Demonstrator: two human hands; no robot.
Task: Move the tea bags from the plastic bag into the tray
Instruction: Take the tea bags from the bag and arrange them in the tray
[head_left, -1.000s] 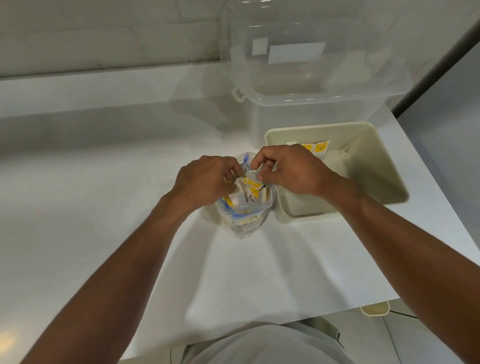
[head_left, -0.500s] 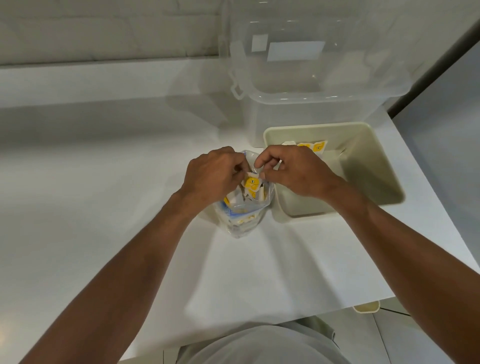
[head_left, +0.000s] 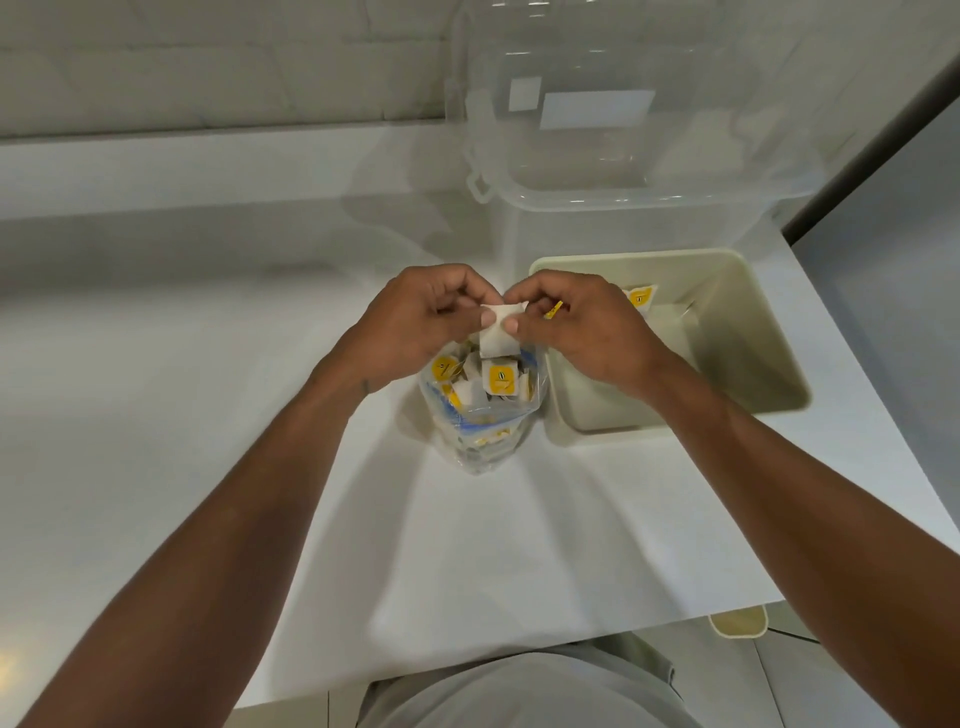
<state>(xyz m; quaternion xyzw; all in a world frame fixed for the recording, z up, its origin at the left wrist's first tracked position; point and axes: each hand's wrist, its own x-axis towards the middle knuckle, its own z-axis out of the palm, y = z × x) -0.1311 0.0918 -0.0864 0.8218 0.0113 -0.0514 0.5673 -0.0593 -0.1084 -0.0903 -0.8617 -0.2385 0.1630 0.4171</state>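
Both hands, left and right, pinch one white tea bag above the plastic bag

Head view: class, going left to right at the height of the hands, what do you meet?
left hand → tea bag pinched by both hands → right hand → tray

left hand, right hand: 2 | plastic bag: 1 | tray: 1 | clear bin: 1 | tea bags: many
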